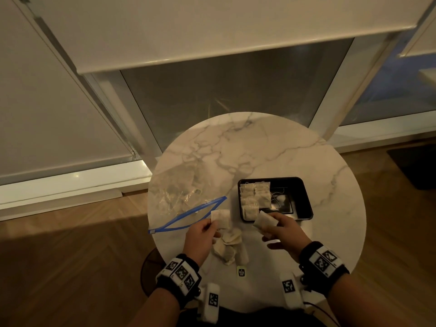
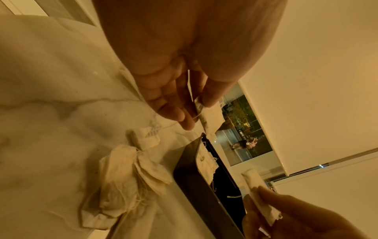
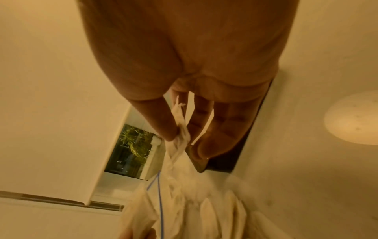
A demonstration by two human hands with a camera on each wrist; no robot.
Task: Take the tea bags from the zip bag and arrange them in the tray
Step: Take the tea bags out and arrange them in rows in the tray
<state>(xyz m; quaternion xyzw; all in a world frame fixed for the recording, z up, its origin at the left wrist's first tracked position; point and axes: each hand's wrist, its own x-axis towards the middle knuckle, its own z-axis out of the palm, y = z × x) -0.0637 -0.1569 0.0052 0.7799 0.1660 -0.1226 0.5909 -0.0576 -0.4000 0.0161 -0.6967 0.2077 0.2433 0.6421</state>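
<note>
My left hand [image 1: 200, 234] pinches 1 tea bag [image 1: 220, 217] over the zip bag [image 1: 188, 204] mouth. My right hand [image 1: 283, 228] pinches another [image 1: 265, 221] at the tray [image 1: 306, 199] near edge. Loose pile [image 1: 230, 247] lies between my hands.

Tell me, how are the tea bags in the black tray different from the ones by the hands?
The tea bags in the tray lie flat in neat rows inside the black tray. The loose tea bags sit crumpled in a messy heap on the marble table. Both groups are pale, squarish paper bags.
</note>
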